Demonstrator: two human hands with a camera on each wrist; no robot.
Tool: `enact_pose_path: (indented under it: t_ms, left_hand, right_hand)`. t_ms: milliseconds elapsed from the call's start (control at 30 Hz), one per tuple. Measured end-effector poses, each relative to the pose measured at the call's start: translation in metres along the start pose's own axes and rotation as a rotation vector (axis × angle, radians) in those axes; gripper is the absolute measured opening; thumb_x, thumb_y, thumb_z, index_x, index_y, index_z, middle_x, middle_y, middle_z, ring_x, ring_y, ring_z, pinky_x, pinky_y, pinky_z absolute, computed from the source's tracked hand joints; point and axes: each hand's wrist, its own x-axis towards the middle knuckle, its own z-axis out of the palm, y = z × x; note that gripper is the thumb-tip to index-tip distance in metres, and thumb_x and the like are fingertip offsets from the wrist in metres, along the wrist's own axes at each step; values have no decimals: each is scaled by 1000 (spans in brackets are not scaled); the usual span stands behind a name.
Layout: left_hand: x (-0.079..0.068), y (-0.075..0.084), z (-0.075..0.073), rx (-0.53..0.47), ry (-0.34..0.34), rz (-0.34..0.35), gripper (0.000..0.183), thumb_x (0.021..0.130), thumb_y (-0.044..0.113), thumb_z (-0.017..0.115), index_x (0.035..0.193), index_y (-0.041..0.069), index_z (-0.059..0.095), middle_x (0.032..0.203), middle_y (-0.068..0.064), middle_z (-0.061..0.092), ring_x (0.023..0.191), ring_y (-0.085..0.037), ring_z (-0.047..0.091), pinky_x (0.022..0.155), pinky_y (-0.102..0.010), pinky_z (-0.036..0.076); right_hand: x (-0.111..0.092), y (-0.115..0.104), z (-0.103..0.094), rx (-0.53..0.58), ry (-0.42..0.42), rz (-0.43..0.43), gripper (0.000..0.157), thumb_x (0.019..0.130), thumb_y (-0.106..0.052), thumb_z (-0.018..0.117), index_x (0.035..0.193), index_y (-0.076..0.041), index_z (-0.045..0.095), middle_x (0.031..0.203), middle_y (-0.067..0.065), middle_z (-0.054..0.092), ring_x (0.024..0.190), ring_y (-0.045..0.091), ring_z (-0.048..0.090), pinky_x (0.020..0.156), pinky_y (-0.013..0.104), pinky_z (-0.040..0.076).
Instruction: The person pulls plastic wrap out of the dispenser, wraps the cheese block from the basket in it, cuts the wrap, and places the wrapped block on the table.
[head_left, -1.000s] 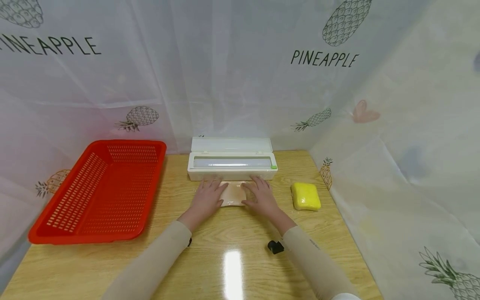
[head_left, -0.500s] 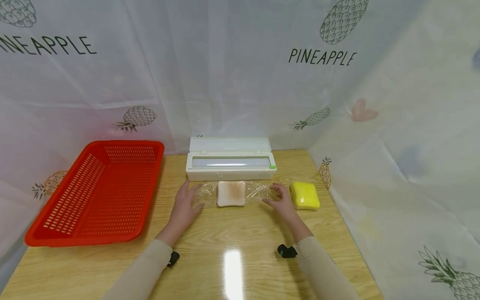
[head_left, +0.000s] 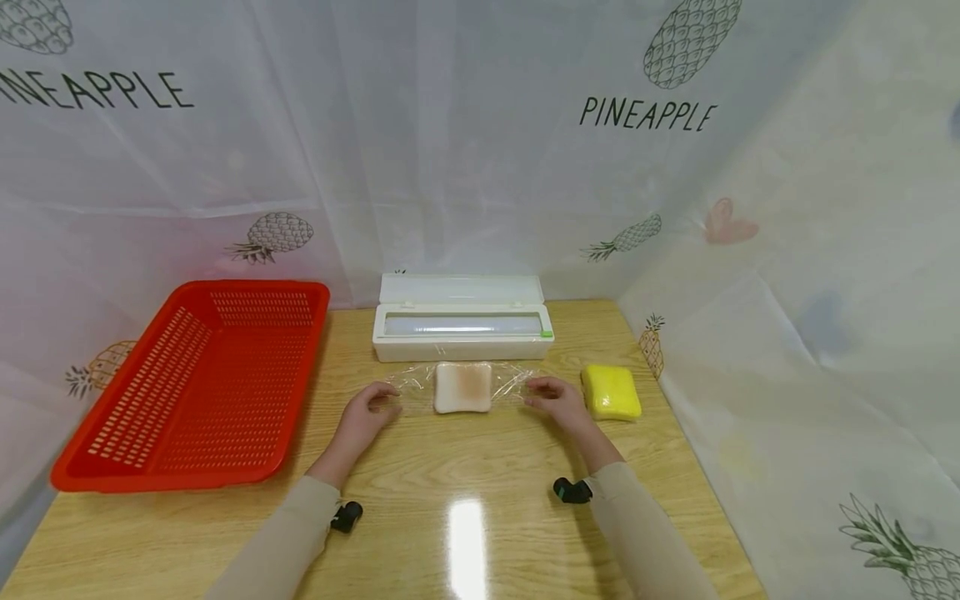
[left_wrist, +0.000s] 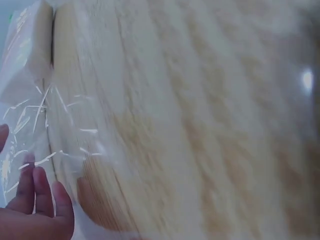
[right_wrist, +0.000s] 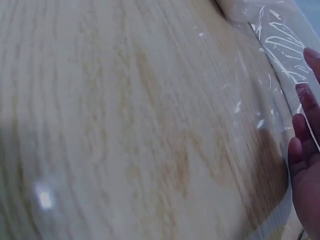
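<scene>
A slice of bread (head_left: 462,388), pale with a browned patch, lies at mid-table. Clear plastic wrap (head_left: 512,382) stretches out from both of its sides. At the wrap's left end is my left hand (head_left: 366,414), its fingers bent. My right hand (head_left: 561,402) is at the right end in a similar pose. In the left wrist view, the fingertips (left_wrist: 42,185) meet the crinkled wrap (left_wrist: 35,120), with thumb and forefinger apart. The right wrist view likewise shows a small gap between thumb and forefinger (right_wrist: 306,97) at the wrap's edge.
Behind the bread stands a white wrap dispenser (head_left: 463,347), lid raised, with a roll inside. A yellow wrapped block (head_left: 611,392) lies to the right, near my right hand. A red basket (head_left: 191,481) occupies the left. A printed curtain (head_left: 450,167) hangs behind the table.
Both hands moved from beside the bread outward to the wrap's ends, uncovering the slice. Over the last half second their fingers have bent more, and the right hand has come slightly inward.
</scene>
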Motion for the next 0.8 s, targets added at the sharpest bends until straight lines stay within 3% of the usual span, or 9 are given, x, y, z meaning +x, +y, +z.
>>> enact_pose_path:
  t_ms: [167,300,500,633,800]
  left_hand:
    - [6,1,3,-3,-23,-32,28,87,0,71,114,-4,69,107,-18,69,99,-32,64,86,-37,51]
    - [10,1,3,29,-18,-62,29,86,-2,71,116,-4,69,104,-16,70,95,-28,65,80,-31,53]
    - [14,3,-2,73,-17,-63,31,86,-6,69,117,-3,68,107,-19,69,92,-30,64,80,-38,54]
    - [15,-1,-3,49,-17,-85,33,87,-6,69,120,-3,67,112,-21,66,98,-33,63,84,-41,53]
    - [19,-8,-5,-92,-11,-105,32,85,-5,70,117,-5,66,123,-23,54,114,-37,54,95,-43,49]
  right_hand:
    - [9,12,1,44,56,42,36,84,3,73,118,10,64,112,21,67,95,16,65,78,20,50]
    - [14,27,1,70,124,15,31,83,7,72,113,12,65,103,20,70,87,14,68,74,21,54]
    - [19,34,-2,49,170,-8,26,85,11,68,111,13,66,96,19,69,77,7,63,68,18,53]
    - [21,33,-5,31,141,6,28,86,10,67,113,12,65,102,21,67,81,9,63,71,17,51]
    - [23,32,-5,38,87,-13,34,85,7,70,117,13,61,134,25,53,112,27,59,90,22,49]
